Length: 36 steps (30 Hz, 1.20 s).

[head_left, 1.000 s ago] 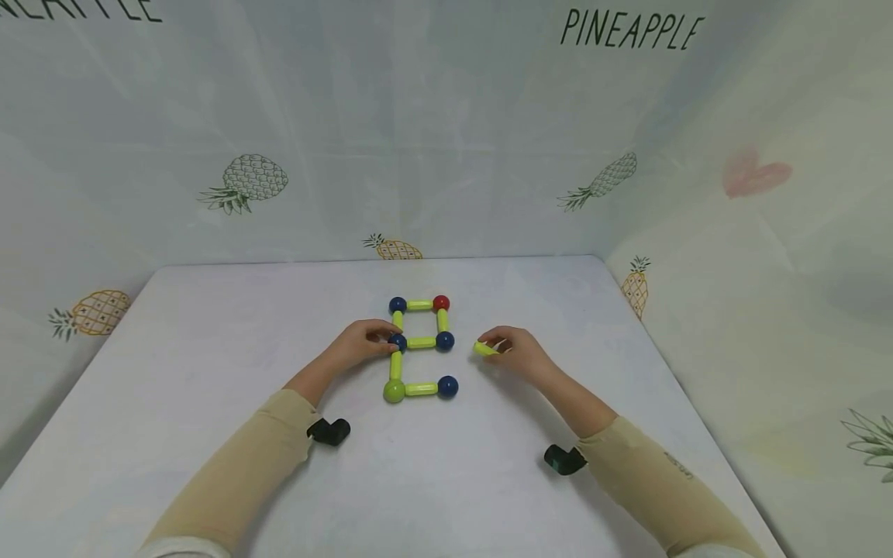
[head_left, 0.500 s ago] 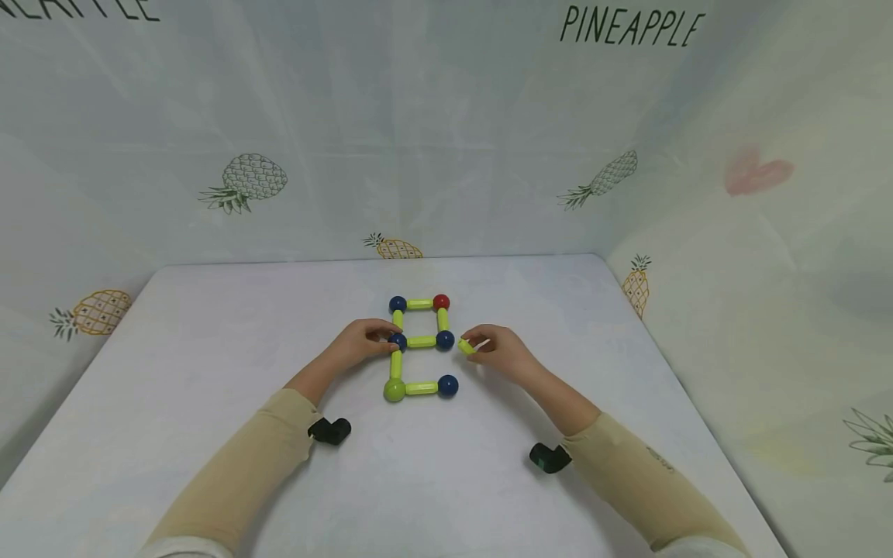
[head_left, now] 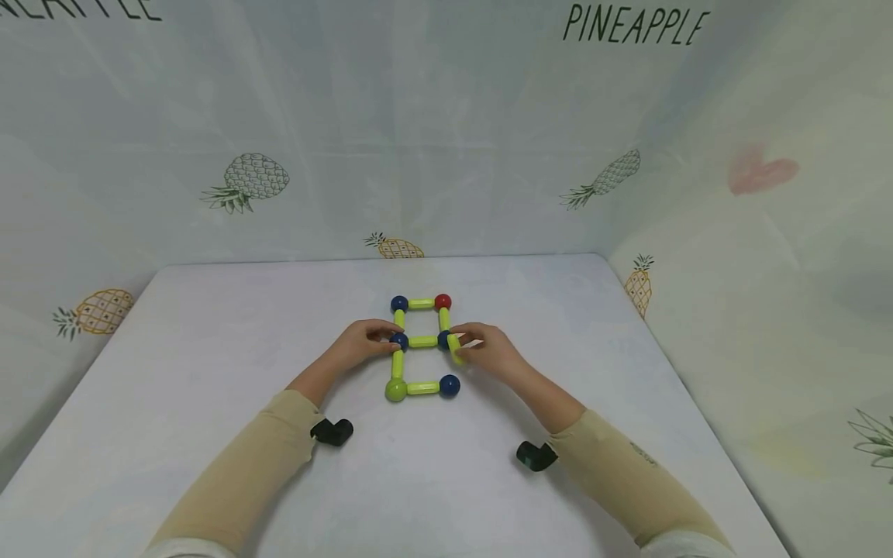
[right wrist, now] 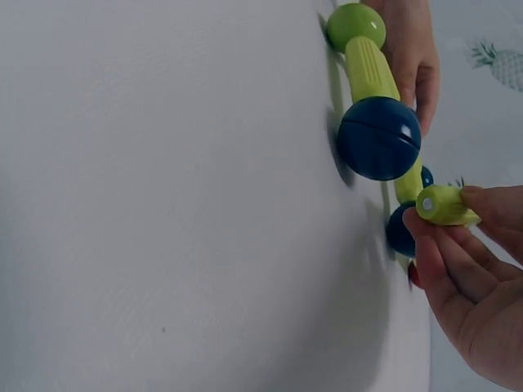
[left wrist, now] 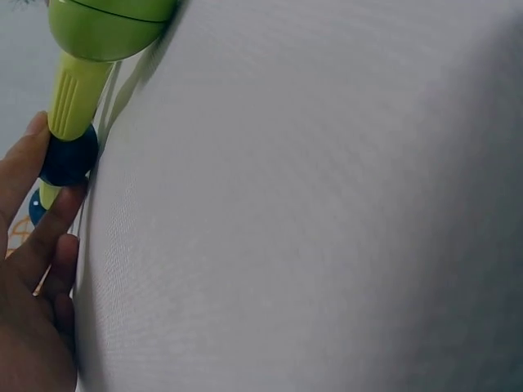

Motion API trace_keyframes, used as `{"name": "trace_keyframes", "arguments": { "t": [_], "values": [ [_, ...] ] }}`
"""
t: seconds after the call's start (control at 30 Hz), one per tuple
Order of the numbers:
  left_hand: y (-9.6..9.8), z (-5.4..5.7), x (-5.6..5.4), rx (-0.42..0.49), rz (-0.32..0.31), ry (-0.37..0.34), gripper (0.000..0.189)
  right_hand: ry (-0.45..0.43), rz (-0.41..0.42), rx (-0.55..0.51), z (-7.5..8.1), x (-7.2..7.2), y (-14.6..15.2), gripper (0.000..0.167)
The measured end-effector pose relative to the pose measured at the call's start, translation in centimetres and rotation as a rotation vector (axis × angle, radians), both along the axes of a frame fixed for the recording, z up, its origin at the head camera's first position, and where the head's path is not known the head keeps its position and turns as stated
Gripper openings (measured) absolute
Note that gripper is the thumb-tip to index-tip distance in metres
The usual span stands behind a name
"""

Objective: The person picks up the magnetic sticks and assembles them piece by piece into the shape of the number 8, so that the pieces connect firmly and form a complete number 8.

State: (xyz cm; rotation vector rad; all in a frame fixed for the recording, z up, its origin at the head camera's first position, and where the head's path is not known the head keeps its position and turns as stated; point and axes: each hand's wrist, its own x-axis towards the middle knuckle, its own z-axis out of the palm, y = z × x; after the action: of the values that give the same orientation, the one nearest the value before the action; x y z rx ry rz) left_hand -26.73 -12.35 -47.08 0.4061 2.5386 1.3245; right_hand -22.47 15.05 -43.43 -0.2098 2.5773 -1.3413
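A flat frame of yellow-green rods and balls lies on the white table. My left hand pinches its middle-left blue ball between thumb and finger. Between the fingertips of my right hand is a loose yellow-green rod, tilted, its pale end showing in the right wrist view. The rod is right at the middle-right blue ball; whether they touch I cannot tell. Below sit the lower-right blue ball and a green ball, joined by a rod. No rod links the two right-hand blue balls.
At the frame's far end are a red ball and another blue ball. The white table extends around the frame. Behind it hangs a pineapple-print cloth. Dark wrist cameras stick out from both sleeves.
My right hand has moved left with the rod, from apart to beside the middle-right blue ball. The rod has turned more upright in the head view. My left hand stays on its ball.
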Motion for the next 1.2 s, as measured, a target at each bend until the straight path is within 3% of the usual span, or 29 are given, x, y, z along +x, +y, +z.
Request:
{"name": "trace_keyframes", "arguments": {
  "t": [0.2,0.53,1.2],
  "values": [
    [-0.1,-0.2,0.0,-0.002,0.001,0.002,0.037,-0.049,-0.033,-0.008,-0.1,-0.2,-0.8,0.038],
    [-0.1,-0.1,-0.1,-0.016,0.01,0.006,0.036,-0.042,-0.043,0.03,-1.0,-0.5,-1.2,0.037],
    [0.1,-0.1,-0.1,-0.014,0.009,-0.003,0.035,-0.045,-0.062,0.083,-1.1,0.0,-2.0,0.034]
  ]
}}
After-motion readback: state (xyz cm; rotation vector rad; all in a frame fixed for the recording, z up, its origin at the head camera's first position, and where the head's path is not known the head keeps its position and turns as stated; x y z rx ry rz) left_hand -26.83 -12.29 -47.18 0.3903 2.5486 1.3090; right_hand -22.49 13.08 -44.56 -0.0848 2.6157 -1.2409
